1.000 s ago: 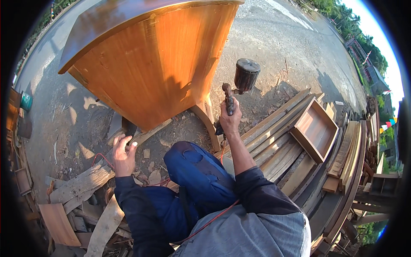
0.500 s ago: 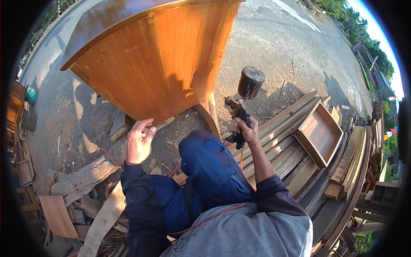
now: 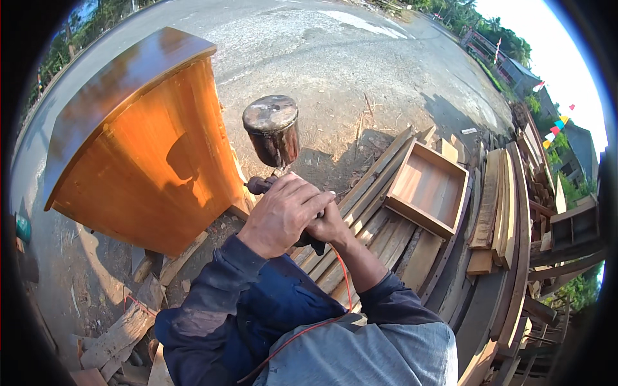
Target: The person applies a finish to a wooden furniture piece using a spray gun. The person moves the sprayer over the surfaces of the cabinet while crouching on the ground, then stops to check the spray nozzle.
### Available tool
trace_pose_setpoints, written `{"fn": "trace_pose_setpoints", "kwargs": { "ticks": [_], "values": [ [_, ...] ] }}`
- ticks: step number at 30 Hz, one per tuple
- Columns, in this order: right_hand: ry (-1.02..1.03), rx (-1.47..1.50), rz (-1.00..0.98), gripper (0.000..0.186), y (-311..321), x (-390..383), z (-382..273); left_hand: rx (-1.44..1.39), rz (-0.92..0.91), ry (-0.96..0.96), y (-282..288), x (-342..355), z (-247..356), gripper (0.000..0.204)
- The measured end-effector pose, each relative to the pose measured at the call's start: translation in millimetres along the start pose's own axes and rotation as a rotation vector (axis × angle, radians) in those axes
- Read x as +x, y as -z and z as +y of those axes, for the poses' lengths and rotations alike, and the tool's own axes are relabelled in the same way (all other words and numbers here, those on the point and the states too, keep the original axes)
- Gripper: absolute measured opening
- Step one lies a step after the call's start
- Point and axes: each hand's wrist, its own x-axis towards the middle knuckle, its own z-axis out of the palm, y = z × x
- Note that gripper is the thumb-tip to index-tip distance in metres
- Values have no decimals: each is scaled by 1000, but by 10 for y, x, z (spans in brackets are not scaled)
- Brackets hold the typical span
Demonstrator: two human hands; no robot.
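My right hand (image 3: 331,225) grips the handle of a spray gun (image 3: 259,185), whose dark nozzle points left. A stained, lidded metal cup (image 3: 273,136) stands upright on top of the gun. Over the gun's body lies my left hand (image 3: 283,209), fingers bent round its upper rear and overlapping my right hand. What the left fingertips touch is partly hidden. A thin red hose (image 3: 346,273) runs down from the handle across my lap. Left of the gun stands an orange-brown wooden cabinet (image 3: 151,174) with a glossy dark top (image 3: 129,96); shadows fall on its side.
Stacked wooden planks (image 3: 380,241) lie to the right, with an open wooden drawer box (image 3: 430,186) on them. Offcuts and bark-edged boards (image 3: 122,331) cover the ground at lower left. Grey paved ground (image 3: 309,58) stretches beyond, and a green can (image 3: 22,228) stands at the far left.
My left hand has come from beside the cabinet's lower edge onto the spray gun. The gun is nearer my body, and the view has shifted, putting the cabinet farther left.
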Motion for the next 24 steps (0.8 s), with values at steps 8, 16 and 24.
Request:
{"fn": "trace_pose_setpoints", "kwargs": {
  "ticks": [8,16,24],
  "values": [
    [85,57,48,49,321,-178,-128,-103,-234,-82,-70,393,137,47],
    [98,-9,96,31,435,-182,-63,-165,-144,-30,-40,515,214,58],
    [144,45,99,31,444,-98,-303,-13,-81,-58,-45,476,289,56]
  ]
}}
